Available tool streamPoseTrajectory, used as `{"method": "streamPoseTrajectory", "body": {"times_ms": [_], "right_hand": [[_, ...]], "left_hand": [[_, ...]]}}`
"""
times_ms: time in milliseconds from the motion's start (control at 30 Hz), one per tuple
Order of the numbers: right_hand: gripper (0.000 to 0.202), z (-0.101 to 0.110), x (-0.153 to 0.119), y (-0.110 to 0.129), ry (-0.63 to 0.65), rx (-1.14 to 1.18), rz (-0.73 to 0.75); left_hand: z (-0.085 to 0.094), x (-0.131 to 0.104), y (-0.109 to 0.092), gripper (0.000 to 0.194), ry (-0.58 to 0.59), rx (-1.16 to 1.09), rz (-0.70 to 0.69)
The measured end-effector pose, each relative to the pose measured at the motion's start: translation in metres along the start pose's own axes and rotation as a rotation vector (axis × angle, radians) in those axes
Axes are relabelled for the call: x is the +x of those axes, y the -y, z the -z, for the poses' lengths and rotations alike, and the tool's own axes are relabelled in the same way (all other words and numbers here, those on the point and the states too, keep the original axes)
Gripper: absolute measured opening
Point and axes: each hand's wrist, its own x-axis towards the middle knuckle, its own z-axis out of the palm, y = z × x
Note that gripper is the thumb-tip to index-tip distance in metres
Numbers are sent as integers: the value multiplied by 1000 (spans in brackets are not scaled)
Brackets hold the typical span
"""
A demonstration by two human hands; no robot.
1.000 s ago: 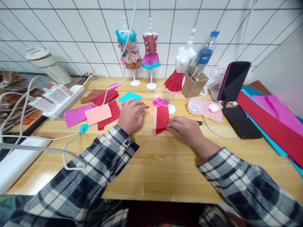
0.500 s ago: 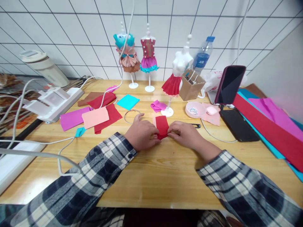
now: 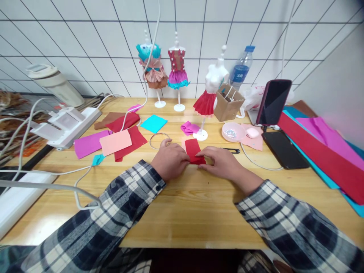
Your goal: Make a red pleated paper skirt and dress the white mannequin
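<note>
A small red paper piece (image 3: pixel 192 148) lies on the wooden table between my hands, its near edge folded over. My left hand (image 3: pixel 171 160) pinches its left side near the fold. The fingers of my right hand (image 3: pixel 217 161) are closed on the right end of the fold. A bit of pale pink paper shows at the upper left of the red piece. Beyond stands a small white mannequin (image 3: pixel 214 79) in a red pleated skirt (image 3: pixel 205 103), with folded magenta paper (image 3: pixel 190 128) beside its base.
Two dressed mannequins (image 3: pixel 178 68) stand at the back. Coloured papers (image 3: pixel 115 143) and a power strip (image 3: pixel 71 127) lie left. To the right are a pink dish of beads (image 3: pixel 233 132), a cardboard box (image 3: pixel 229 102), a black phone (image 3: pixel 285 149) and long paper strips (image 3: pixel 327 151).
My right hand has shifted slightly left onto the red paper. The near edge now shows a flatter, wider fold, and the paper is tilted a little more. The camera view has shifted slightly.
</note>
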Motion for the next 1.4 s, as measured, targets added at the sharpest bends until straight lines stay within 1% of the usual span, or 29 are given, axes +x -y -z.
{"method": "streamPoseTrajectory", "body": {"times_ms": [100,133,200,300,433,533,667,800,833,900,967,1000,1033,1067,1100,1167,1267,1333,1400], "right_hand": [[17,-4,2,-3,-3,32,-31],[16,-5,3,-3,-7,64,-44],[17,-6,4,-4,-19,145,-101],[20,-6,6,-3,-33,250,-226],[8,-2,9,-1,11,320,-313],[9,0,12,0,66,393,-371],[7,2,16,1,86,378,-401],[5,4,18,3,97,334,-422],[5,4,19,3,98,323,-423],[5,4,19,4,100,302,-418],[5,4,19,4,94,274,-411],[5,4,19,4,91,263,-407],[5,4,19,4,90,256,-399],[5,4,19,3,92,251,-391],[5,4,20,2,92,248,-384],[5,4,21,2,94,247,-377],[6,5,22,4,102,246,-382],[6,6,23,6,115,230,-371],[5,6,22,6,98,169,-368]], "left_hand": [[0,-1,1,19,15,-54,28],[-1,-1,2,19,17,-72,40],[-4,-2,4,18,18,-104,74],[-9,-2,9,19,13,-139,149],[-12,0,11,16,11,-201,221],[-12,0,8,15,-10,-214,234],[-14,4,6,16,-17,-213,223],[-14,8,9,17,-27,-248,224],[-14,8,9,17,-48,-234,218],[-12,6,5,19,-139,-154,157],[-13,0,-4,26,-230,-48,16],[-14,-4,-10,30,-244,-4,-72],[-17,-7,-17,35,-215,32,-160],[-20,-11,-22,40,-190,76,-199],[-23,-14,-27,45,-160,119,-197],[-29,-18,-32,54,-58,174,-123],[-31,-19,-30,55,76,185,-54],[-27,-18,-28,51,88,181,-47],[-22,-17,-27,45,40,185,-49]]}}
